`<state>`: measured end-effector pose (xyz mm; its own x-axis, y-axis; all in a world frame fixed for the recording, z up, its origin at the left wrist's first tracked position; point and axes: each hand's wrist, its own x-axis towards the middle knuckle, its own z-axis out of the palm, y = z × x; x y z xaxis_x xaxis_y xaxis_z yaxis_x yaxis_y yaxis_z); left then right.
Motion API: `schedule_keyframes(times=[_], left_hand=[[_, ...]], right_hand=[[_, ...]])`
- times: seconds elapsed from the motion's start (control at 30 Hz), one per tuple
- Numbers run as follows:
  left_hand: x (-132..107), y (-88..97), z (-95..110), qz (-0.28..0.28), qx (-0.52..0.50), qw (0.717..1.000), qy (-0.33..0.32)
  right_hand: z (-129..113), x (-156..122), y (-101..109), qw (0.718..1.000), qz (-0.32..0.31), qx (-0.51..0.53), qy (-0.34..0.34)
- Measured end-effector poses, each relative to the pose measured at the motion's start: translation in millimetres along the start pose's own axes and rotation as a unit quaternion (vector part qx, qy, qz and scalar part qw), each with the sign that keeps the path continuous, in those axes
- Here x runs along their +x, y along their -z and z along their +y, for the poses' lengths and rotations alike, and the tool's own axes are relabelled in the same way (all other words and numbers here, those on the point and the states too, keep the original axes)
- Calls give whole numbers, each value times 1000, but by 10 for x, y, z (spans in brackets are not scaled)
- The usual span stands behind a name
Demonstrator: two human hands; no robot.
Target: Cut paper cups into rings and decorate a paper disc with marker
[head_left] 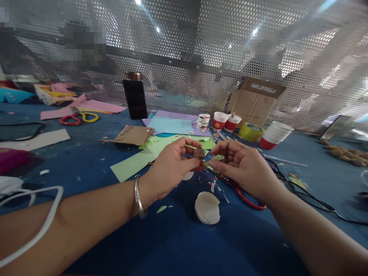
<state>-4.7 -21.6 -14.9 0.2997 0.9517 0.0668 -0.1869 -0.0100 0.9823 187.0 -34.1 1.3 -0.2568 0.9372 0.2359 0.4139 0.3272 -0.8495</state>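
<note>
My left hand (178, 159), with a silver bangle at its wrist, holds a small brown rounded piece (199, 153) between thumb and fingers. It looks rough, perhaps a nut, but its kind is unclear. Close on the right, my right hand (237, 163) pinches a small piece of light green paper (217, 158) against the brown piece's side. Below both hands lies a white paper disc (207, 209) with a cut rim. Red-handled scissors (250, 201) rest partly hidden under my right hand. Paper scraps (212, 187) are scattered between.
Behind my hands lie green paper (129, 168), blue paper (172, 125) and folded cardboard (133, 135). Paper cups (220, 122), yellow tape (251, 132) and a stack of cups (276, 134) stand further right. A dark bottle (135, 97) stands back left. A white cable (53, 214) crosses my left forearm.
</note>
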Motion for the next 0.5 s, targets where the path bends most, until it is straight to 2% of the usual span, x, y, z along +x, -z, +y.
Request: schedule_keyframes(times=[0.07, 0.2, 0.37, 0.5], left_hand=[[-7, 9, -6, -11, 2, 1000, -14], [-30, 16, -6, -21, 1, 1000, -18], [-13, 36, -15, -12, 44, 999, -12], [-4, 62, -22, -19, 114, 992, -47]], right_hand=[[-4, -1, -27, 999, -20, 18, -19], [-17, -8, -34, 999, -36, 29, -16], [-22, -9, 14, 994, -8, 103, -25], [-5, -14, 6, 986, 10, 161, -40]])
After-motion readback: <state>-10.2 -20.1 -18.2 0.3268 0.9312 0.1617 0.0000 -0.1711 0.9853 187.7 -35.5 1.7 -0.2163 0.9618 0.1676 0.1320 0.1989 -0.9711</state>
